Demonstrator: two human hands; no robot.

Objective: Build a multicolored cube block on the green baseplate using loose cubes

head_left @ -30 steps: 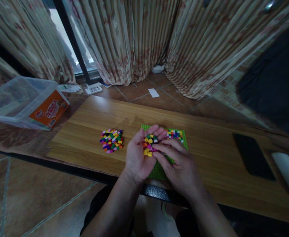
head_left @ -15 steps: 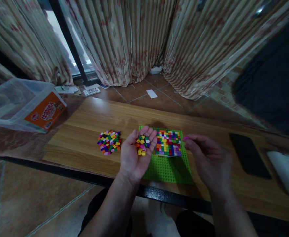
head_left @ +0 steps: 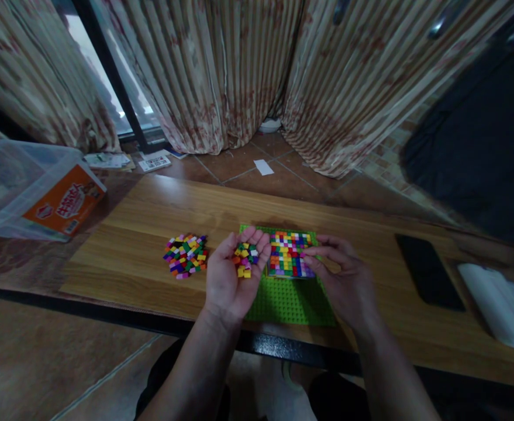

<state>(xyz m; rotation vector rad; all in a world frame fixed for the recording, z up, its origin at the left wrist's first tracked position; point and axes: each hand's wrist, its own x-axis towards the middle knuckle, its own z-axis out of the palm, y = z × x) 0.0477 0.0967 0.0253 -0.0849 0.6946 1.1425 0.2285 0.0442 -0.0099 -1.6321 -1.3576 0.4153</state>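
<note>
L hand [head_left: 227, 285] w/ asstd bricks [head_left: 244, 261] inside

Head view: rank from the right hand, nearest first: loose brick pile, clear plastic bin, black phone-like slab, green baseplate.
1. Green baseplate, partly beneath the right hand.
2. Black phone-like slab, on the right.
3. Loose brick pile, leftward.
4. Clear plastic bin, far left.

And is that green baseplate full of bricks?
No, only partly: the green baseplate shows bare studs on its near side; coloured bricks sit farther back.
</note>
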